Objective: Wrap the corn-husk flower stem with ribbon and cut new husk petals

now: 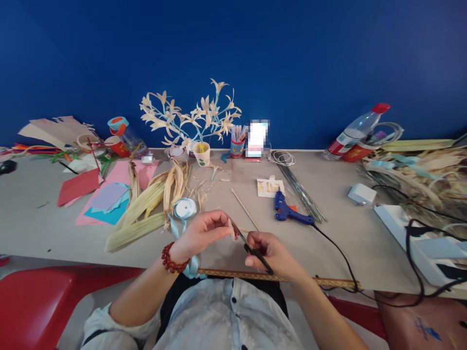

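Bright, soft, even light; source not in view, no hard glare. Sharpest at the grip: left hand (199, 236) w/ husk piece (231, 229) & right hand (272, 250) w/ scissors (255, 252) read crisp, only faint short shadows on table (339, 228) under them. Blue wall (292, 58) beyond the grip darkens twd upper L corner. Far L & R of the grip, strong wide-angle bend: table edge curves, things stretch & soften. Pixelated patch (257, 136) beyond the grip, at the wall.

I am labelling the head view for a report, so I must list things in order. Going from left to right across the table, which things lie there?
red paper sheet → corn husks → wooden stick → blue glue gun → white adapter
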A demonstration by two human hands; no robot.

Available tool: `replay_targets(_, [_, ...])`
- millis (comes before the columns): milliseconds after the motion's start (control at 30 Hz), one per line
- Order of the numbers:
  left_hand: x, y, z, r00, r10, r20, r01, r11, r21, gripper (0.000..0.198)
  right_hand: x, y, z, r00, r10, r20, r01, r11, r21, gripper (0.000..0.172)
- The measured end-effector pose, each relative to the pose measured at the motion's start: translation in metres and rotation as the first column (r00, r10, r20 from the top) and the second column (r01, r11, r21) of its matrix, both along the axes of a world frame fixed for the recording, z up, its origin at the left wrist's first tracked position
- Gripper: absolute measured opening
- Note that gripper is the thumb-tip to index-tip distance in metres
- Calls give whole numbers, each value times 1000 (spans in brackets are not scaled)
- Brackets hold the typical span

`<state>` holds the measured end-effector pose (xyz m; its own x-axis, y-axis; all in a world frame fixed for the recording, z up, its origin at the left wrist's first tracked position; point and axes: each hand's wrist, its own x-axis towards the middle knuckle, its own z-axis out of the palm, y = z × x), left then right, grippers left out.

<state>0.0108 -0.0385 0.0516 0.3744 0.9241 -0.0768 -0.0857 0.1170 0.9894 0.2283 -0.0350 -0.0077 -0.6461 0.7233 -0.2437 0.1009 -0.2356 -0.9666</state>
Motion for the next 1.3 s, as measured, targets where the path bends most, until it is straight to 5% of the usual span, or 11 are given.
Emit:
replay_targets(267, [-1,0,-1,999,-19,33,19,1000,16,17,2,1,-3,1000,3,-5,-3,998,67,54])
replay_targets(633, [-5,3,2,996,-69,-49,71,997,42,19,3,0,-3,1000,11,-10,-11,999,51,54])
replay_targets(1000, [-9,9,-3,980,-96,-175,118,986,114,19,5,3,1,998,-4,66,-8,984,180,52])
replay_targets(1300, [-8,10,-3,988,-125,-92,131,990,52,20,1,3,0,997,-23,70,12,988,151,54])
